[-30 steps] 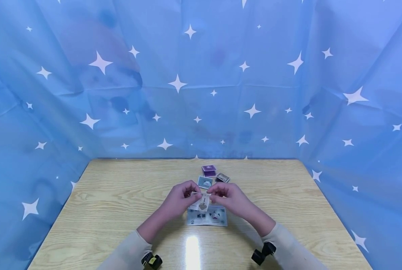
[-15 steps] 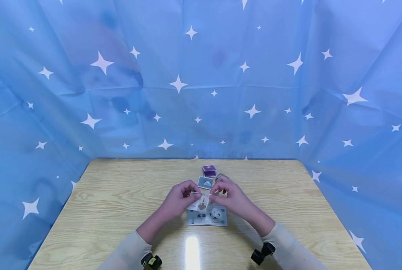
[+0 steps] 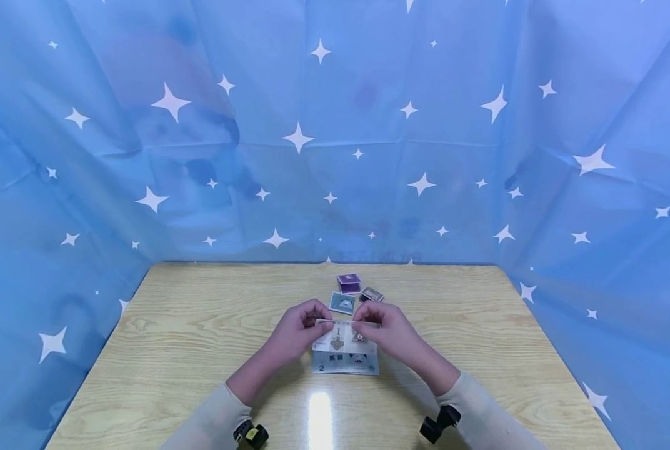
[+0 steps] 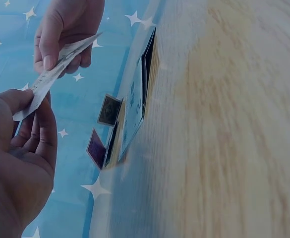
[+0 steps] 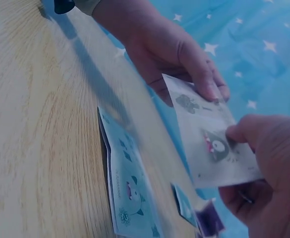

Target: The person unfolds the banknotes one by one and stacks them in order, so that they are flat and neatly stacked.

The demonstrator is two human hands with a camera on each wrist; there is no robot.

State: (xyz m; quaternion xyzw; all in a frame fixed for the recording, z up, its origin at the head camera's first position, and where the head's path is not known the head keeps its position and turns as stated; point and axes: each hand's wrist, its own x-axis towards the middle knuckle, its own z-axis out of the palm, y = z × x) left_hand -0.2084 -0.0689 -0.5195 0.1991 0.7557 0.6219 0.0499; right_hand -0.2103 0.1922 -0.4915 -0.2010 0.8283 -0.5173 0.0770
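Observation:
A pale play banknote [image 3: 340, 339] printed with a 1 and cartoon figures is stretched between both hands, raised above the table. My left hand [image 3: 304, 326] pinches its upper edge left of the middle, thumb on the near face. My right hand [image 3: 390, 331] pinches the same edge further right, as the right wrist view also shows. Directly below, a blue-green banknote [image 3: 346, 364] marked 2 lies on the table, its upper part hidden by the pale one. In the right wrist view this lower banknote [image 5: 130, 183] has slightly raised, layered edges.
Behind the hands sit a small folded teal note [image 3: 342, 304], a folded purple note [image 3: 349, 283] standing partly open, and a folded brown note [image 3: 372, 294]. The wooden table [image 3: 217, 312] ends at a blue star-patterned curtain [image 3: 363, 125].
The pale banknote's right part, folded out of sight before, is now spread out flat. My right fingers have shifted slightly along its top edge; the left hand has barely moved.

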